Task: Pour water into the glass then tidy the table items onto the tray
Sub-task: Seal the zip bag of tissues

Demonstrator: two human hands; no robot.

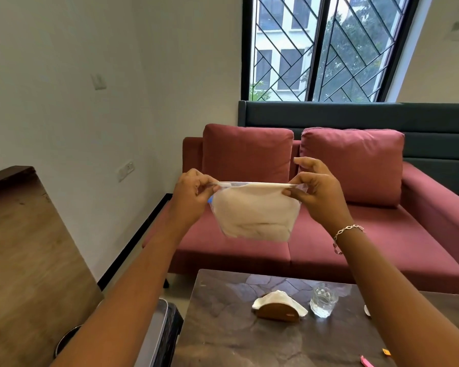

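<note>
Half looks done: the glass [323, 303] on the table [223, 340] holds water. Your left hand [191, 194] and right hand [316, 189] each pinch a top end of the bag [255, 210], held high above the table. Glass and napkin holder [278, 312] await the tray [154, 337], lower left.

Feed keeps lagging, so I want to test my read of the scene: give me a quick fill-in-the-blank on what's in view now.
1. The left hand and right hand pinch the clear bag by its ____ edge.
2. The glass stands on the table to the ____ of the napkin holder.
3. The bracelet is on the ____ wrist.
4. The metal tray sits off the table's ____ side.
Missing words: top; right; right; left.
</note>
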